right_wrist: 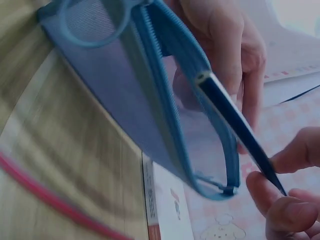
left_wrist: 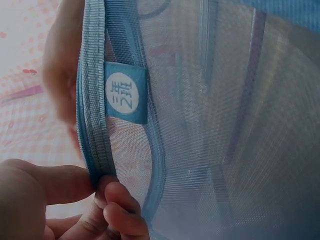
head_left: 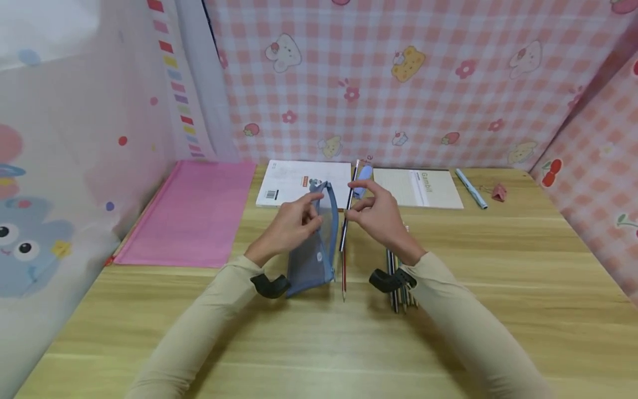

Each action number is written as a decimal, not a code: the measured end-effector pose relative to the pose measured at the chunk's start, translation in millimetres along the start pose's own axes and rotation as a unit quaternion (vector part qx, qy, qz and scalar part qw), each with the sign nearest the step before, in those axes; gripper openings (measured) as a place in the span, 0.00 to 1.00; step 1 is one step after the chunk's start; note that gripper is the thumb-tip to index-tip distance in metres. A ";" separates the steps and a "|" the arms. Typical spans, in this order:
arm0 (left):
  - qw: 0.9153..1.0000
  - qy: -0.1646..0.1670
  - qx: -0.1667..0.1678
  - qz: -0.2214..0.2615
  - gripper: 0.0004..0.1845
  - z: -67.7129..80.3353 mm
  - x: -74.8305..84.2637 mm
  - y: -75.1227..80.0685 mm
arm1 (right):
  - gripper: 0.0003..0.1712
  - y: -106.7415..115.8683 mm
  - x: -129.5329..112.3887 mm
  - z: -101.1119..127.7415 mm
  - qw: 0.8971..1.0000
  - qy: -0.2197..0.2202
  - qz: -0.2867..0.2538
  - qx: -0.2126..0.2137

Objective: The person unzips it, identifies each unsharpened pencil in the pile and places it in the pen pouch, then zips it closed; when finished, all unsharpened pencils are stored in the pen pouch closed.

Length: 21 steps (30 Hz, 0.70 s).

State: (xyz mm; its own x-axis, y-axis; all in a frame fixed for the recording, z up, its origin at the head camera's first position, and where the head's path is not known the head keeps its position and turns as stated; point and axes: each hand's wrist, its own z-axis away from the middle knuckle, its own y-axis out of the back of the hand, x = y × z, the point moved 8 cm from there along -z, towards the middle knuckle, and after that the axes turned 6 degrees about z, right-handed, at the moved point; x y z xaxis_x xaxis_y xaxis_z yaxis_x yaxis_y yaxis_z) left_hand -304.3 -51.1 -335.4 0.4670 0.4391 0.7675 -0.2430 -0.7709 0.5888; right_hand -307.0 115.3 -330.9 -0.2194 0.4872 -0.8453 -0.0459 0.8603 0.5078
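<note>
My left hand [head_left: 310, 215] pinches the zip edge of a blue mesh pencil pouch [head_left: 311, 257] and holds it upright on the wooden table [head_left: 498, 277]. The left wrist view shows thumb and fingers [left_wrist: 107, 197] gripping the pouch [left_wrist: 225, 125] seam below a round blue label [left_wrist: 125, 95]. My right hand [head_left: 355, 213] pinches a dark pencil [head_left: 346, 221] just right of the pouch. In the right wrist view the pencil [right_wrist: 235, 120] has its end at the open zip mouth of the pouch [right_wrist: 125, 100]. A red pencil [head_left: 343, 280] lies on the table beside the pouch.
Several pencils [head_left: 399, 288] lie under my right wrist. At the back lie a white booklet [head_left: 299, 180], a cream notebook [head_left: 423, 188], a light blue pen [head_left: 471, 188] and a small pink thing [head_left: 498, 192]. A pink folder [head_left: 194, 210] lies left. Checked fabric walls enclose the table.
</note>
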 end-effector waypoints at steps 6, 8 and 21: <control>1.000 0.003 0.009 0.003 0.27 3.4 -0.4 6.2 | 0.32 -19.6 -8.6 -4.7 1.000 0.016 -0.014 0.004; 1.000 0.002 0.009 0.002 0.27 3.0 0.5 6.4 | 0.32 -26.4 -9.4 -2.6 1.000 0.022 -0.006 0.000; 0.999 -0.008 0.023 0.031 0.26 2.1 2.7 2.7 | 0.34 -50.2 -8.0 10.0 0.997 0.014 0.053 -0.061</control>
State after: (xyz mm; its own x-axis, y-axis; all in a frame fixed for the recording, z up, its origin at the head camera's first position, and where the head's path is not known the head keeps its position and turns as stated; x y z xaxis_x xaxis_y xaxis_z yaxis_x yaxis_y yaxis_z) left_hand -302.0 -52.9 -332.3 0.4659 0.3825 0.7979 -0.2335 -0.8166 0.5279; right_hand -293.1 69.7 -351.3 -0.2567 0.5688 -0.7814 -0.1388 0.7784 0.6122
